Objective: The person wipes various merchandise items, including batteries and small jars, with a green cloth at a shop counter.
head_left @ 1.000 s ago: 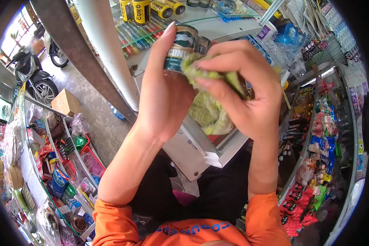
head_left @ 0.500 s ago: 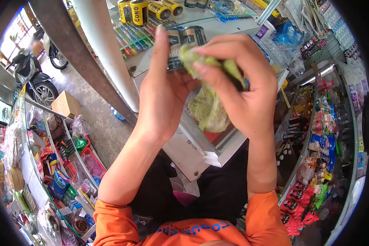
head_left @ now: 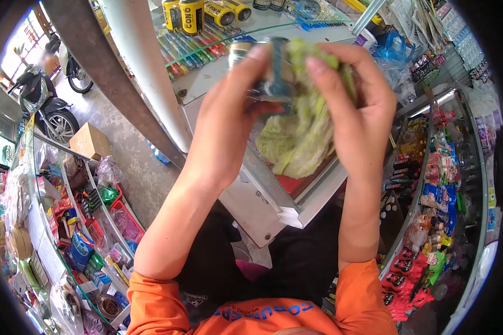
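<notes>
Orange sleeves (head_left: 151, 304) nearest. L hand (head_left: 229, 120): grip closed round battery pack (head_left: 268, 72), held up over glass desk (head_left: 296, 215). R hand (head_left: 357, 117): grip clamped on green cloth (head_left: 302, 139), which is pressed to pack's right side. Judged: wiping approx mid-way, pack not yet down w/ yellow batteries (head_left: 193, 14) on desk top beyond. Vs 0.5 s ago: pack turned, cloth hangs wider, R hand higher. Motorbike (head_left: 42, 103) far left.

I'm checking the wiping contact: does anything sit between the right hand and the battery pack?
Yes: the green cloth lies between the right hand and the battery pack, covering its right side and hanging below. The left hand grasps the pack directly, nothing between.
</notes>
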A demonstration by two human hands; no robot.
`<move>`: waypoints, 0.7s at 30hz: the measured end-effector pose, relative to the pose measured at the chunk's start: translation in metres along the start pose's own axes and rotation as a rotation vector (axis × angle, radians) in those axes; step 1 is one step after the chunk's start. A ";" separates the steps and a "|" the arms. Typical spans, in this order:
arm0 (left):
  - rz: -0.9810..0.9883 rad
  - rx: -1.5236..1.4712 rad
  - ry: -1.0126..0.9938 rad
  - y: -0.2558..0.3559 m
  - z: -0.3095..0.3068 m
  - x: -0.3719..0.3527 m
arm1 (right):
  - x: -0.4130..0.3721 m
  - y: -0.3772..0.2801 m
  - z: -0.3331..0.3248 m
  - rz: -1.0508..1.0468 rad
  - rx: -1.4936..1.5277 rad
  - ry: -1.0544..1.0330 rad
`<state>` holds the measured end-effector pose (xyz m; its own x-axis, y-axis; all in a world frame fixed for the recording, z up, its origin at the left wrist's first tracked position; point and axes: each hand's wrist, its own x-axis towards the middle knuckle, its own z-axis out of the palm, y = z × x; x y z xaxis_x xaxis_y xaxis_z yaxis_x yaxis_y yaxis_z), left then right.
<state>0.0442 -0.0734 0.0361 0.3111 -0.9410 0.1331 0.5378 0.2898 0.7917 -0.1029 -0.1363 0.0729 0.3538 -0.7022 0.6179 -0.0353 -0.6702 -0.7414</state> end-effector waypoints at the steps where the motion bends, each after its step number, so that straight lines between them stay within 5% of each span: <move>1: 0.066 0.127 -0.032 -0.001 -0.001 -0.003 | 0.006 0.010 -0.001 -0.123 -0.045 0.124; 6: 0.509 0.669 -0.092 -0.013 -0.005 0.004 | 0.004 -0.014 -0.010 -0.166 -0.158 0.219; 8: 0.752 0.733 -0.050 -0.012 -0.006 0.006 | 0.006 -0.022 -0.015 -0.637 -0.467 -0.069; 11: 0.854 0.938 0.035 0.001 -0.005 0.002 | 0.005 -0.011 -0.009 -0.514 -0.493 -0.005; 14: 0.728 0.969 0.033 0.007 -0.011 0.001 | 0.008 -0.005 -0.011 -0.426 -0.540 0.078; 17: 0.823 0.989 -0.004 0.007 -0.014 0.001 | 0.002 -0.034 -0.006 -0.626 -0.498 0.000; 20: 0.845 0.900 -0.029 0.004 -0.010 0.003 | 0.005 -0.017 -0.003 -0.609 -0.501 0.047; 21: 0.655 0.696 -0.033 0.004 -0.009 0.003 | 0.011 -0.003 -0.011 -0.587 -0.557 0.068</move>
<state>0.0545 -0.0732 0.0347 0.3564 -0.6365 0.6839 -0.3253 0.6017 0.7295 -0.1091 -0.1449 0.0845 0.4020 -0.2002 0.8935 -0.3285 -0.9424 -0.0633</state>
